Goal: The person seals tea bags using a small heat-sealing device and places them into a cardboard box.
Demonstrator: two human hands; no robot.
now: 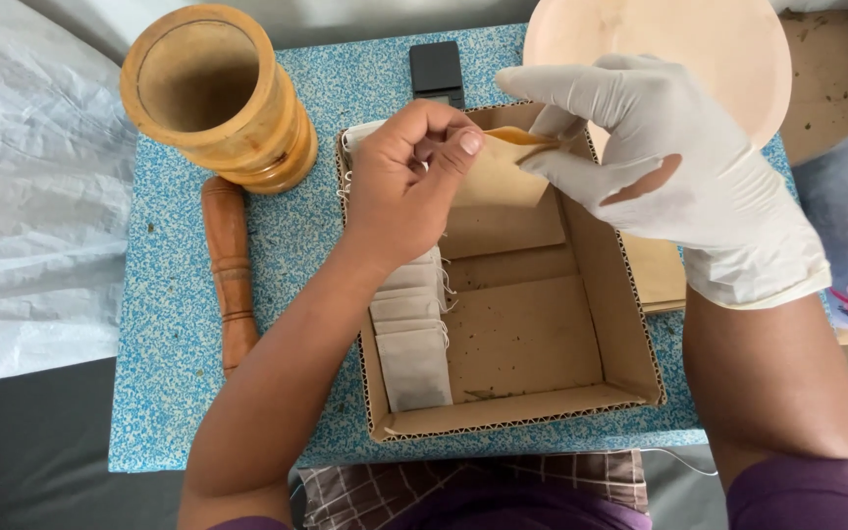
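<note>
- Checked cloth [473, 486] shows nearest the camera, at the bottom edge between the two forearms, just below the worktop's front edge.
- Above it sits an open cardboard box [630, 334] on the blue speckled worktop [169, 393], its flaps folded outward.
- Along the box's left wall, a row of pale tea bags [412, 339] stands packed one behind another, strings dangling to the right.
- Over the far end of the box, both hands meet on one small tan paper pouch [498, 172].
- Bare left hand [409, 177]: thumb and fingers are pinched together on the pouch's upper left corner.
- Gloved right hand [669, 162], in a white glove with a tear on the back: thumb and middle fingers grip the pouch's upper right edge, index finger stretched out straight to the left.
- The pouch hangs just above the box interior, held clear of the floor of the box.
- Left of the box stands a wooden mortar [213, 93], upright, mouth open to the camera.
- A wooden pestle [230, 270] lies below it, just beside the mortar's base.
- A small black device [437, 71] lies beyond the box.
- A pale round plate [660, 39] sits behind the gloved hand.
</note>
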